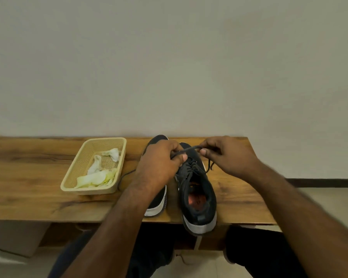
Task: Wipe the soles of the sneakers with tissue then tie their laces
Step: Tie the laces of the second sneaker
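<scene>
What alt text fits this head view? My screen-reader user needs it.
Two hands, left hand and right hand, pinch a dark lace above the right-side sneaker of a pair on a wooden table; a basket with crumpled tissue sits left.

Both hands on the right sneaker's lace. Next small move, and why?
Probably cross the two ends and pull the first knot snug: the left hand and right hand each pinch the lace, stretched between them above the right sneaker, with no bow visible yet.
</scene>
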